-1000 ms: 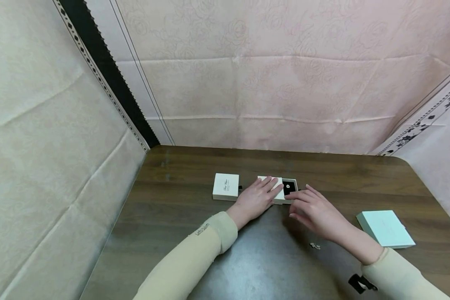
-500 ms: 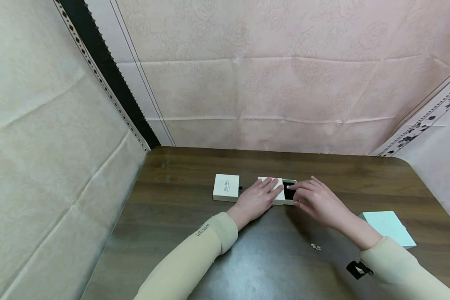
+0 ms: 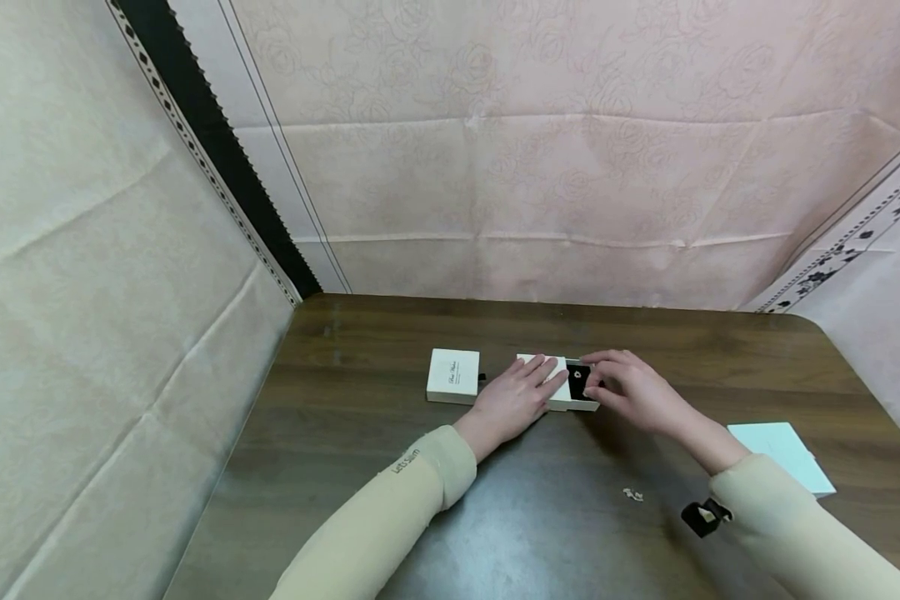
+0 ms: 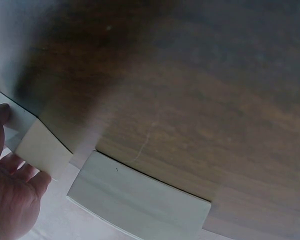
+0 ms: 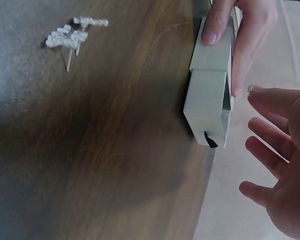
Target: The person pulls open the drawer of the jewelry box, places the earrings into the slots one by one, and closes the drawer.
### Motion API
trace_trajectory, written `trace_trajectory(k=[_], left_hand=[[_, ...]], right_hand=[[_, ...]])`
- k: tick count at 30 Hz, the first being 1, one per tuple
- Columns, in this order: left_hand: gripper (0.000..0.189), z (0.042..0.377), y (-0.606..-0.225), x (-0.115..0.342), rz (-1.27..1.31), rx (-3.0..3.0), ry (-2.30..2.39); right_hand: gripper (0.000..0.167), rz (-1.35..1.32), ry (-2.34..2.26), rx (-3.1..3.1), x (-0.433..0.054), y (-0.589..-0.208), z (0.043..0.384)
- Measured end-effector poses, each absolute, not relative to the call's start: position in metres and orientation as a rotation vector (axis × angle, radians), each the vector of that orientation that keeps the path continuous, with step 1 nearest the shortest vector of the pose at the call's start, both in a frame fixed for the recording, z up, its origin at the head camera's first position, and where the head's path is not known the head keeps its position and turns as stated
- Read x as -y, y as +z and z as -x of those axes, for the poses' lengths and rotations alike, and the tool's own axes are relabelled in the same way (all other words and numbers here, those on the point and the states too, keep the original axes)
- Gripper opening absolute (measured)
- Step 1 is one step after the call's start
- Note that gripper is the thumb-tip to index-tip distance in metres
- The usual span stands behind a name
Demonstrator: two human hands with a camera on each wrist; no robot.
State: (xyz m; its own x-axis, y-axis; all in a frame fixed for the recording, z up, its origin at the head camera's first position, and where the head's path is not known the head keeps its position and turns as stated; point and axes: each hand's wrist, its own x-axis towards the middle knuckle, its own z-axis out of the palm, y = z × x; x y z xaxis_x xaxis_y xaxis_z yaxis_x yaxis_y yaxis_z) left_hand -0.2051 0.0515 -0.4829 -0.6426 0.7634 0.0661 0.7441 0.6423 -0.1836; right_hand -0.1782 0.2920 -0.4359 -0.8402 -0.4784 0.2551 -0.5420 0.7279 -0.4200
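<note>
Right hand (image 3: 636, 390): and it's on the move, shifted toward the worktop's far edge since a second ago, its fingers now about the open end of the drawer; the sleeve covers more of the mint box too.
Tiny stud (image 5: 250, 88): right at those fingertips, seemingly pinched between thumb and a finger, just beside the drawer.
Left hand (image 3: 513, 398): no change here, thumb on the near side and fingers across the top, steadying the white sleeve (image 5: 210, 57); the two hands stay near each other but apart.
Drawer (image 5: 202, 102): pulled part-way out toward the right edge of the worktop (image 3: 390, 467), its black insert (image 3: 580, 388) on show with one seated piece (image 3: 577, 374) in it.
Loose earrings (image 5: 72, 37): two, posts visible, lying on the worktop nearer the person than the drawer, neither hand on them.
Closed white box (image 3: 453, 372): toward the far left corner, untouched.
Mint box (image 3: 783, 450): over by the right edge, partly behind the forearm.
Done: box open, one piece in the insert, by my reading.
Left: stud unsettled, coming out or going in I can't tell; earrings loose, drawer unclosed.
</note>
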Motion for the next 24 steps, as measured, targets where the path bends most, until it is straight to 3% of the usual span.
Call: trace_trajectory(k=[24], left_hand=[[0.059,0.207,-0.484,-0.051,1.253,2.71,0.209]], right_hand=[[0.015,-0.728,0.895,2.973,-0.3,-0.453,0.205]])
